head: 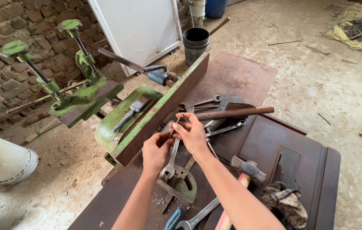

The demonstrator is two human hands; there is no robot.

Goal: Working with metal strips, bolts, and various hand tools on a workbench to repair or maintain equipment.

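Note:
My left hand (155,150) and my right hand (193,134) meet over the rusty machine table (240,76). Between them they hold a steel combination wrench (172,157), upright, ring end down near a round green plate (185,181). My right fingers also pinch a small thin metal piece (177,120) at the wrench's top end. Both hands sit beside a long green-edged fence (164,106).
Several wrenches (225,129), a wooden handle (232,113), a hammer (247,168), another wrench (198,217) and a rag (287,204) lie on the table. A paintbrush (132,110) rests on the green housing. A black bucket (196,42) and white drum (2,159) stand on the floor.

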